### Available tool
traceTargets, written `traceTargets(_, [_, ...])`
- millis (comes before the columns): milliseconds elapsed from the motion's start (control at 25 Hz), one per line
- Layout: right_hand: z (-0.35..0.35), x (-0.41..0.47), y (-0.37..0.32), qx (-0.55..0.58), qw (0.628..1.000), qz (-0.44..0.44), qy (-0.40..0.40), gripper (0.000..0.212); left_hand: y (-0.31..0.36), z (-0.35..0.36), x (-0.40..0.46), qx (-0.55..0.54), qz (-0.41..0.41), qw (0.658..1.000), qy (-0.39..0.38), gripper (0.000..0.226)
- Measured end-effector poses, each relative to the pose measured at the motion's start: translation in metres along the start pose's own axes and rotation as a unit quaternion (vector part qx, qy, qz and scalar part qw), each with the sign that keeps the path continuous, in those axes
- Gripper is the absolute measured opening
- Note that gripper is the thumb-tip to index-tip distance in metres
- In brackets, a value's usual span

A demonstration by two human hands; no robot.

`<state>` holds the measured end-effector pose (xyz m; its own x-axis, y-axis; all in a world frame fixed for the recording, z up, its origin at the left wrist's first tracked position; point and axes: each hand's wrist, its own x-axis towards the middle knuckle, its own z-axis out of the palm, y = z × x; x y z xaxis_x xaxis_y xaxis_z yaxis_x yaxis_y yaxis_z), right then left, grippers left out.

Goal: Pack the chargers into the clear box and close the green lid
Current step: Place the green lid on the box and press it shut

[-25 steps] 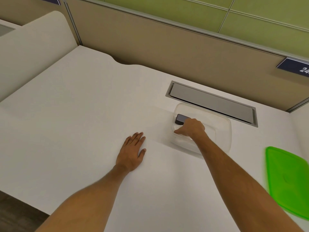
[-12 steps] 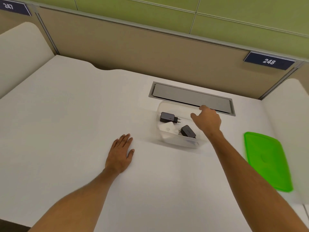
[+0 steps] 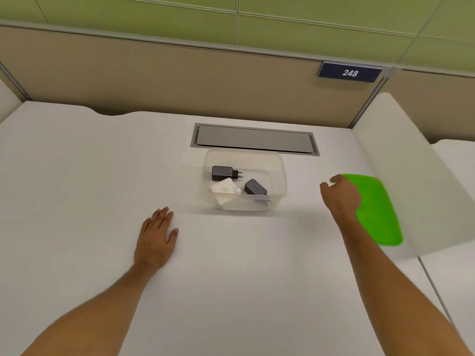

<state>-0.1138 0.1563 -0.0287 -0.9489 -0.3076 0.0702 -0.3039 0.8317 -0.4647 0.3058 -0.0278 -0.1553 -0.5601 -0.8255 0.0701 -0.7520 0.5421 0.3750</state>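
The clear box [image 3: 280,170] stands on the white desk, open, just in front of a grey cable hatch. Inside lie two black chargers [image 3: 222,173] [image 3: 255,187] and a white charger [image 3: 223,188]. The green lid [image 3: 377,209] lies flat on the desk to the right of the box. My right hand [image 3: 341,194] hovers over the lid's left edge with its fingers curled and apart, holding nothing. My left hand [image 3: 156,237] rests flat on the desk, left of and nearer than the box.
The grey cable hatch [image 3: 254,138] is set into the desk behind the box. A beige partition wall with a "248" sign [image 3: 349,72] closes the back. A white divider panel [image 3: 416,170] rises at the right, just beyond the lid.
My right hand has left the box and swung right to the green lid's edge. The chargers stay in the box. My left hand has not moved on the desk.
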Motion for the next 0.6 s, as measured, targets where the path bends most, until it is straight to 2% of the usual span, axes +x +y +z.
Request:
traceTargets(280, [-0.002,-0.017,0.086,-0.128,0.988,0.066,-0.049,0.031,0.0,-0.001,0.0,0.007,-0.002,1.0,-0.013,0.06])
traceTargets(600, [0.005,-0.03,0.113,-0.197,0.979,0.045,-0.029,0.024,0.002,-0.002,0.0,0.016,-0.002,1.0,-0.015,0.062])
